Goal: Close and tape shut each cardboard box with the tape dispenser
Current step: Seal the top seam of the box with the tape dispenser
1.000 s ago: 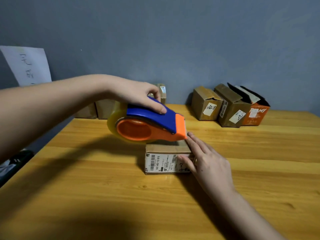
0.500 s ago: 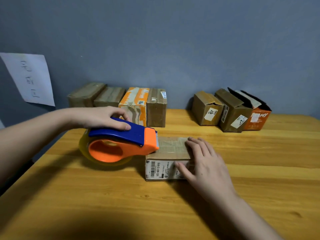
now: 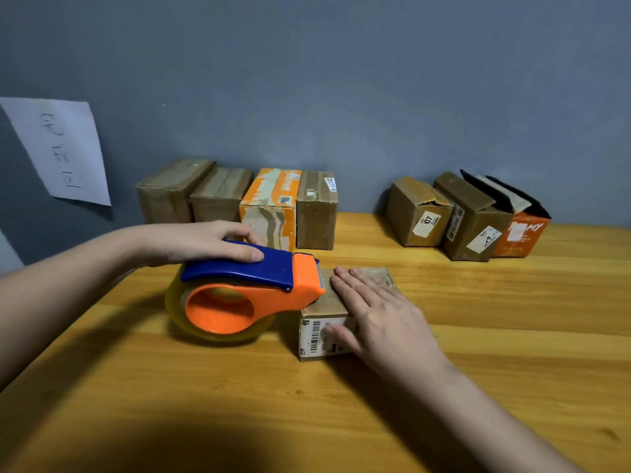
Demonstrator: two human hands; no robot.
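Observation:
A small brown cardboard box (image 3: 324, 303) with a barcode label on its near face sits mid-table, flaps down. My right hand (image 3: 379, 319) lies flat on its top, fingers straight, thumb against the labelled face. My left hand (image 3: 205, 242) grips the blue handle of the orange tape dispenser (image 3: 246, 291), whose clear tape roll rests on the table left of the box. The dispenser's blade end touches the box's top left edge, just beside my right fingertips.
Against the grey wall stand several closed boxes (image 3: 269, 206) at back left and three boxes with raised flaps (image 3: 471, 216) at back right. A white paper sheet (image 3: 61, 148) hangs on the wall at left. The wooden table (image 3: 512, 336) extends on all sides.
The dispenser came down from above the box and leftward to the table beside it. My right hand slid from the box's right edge to lie flat across its top.

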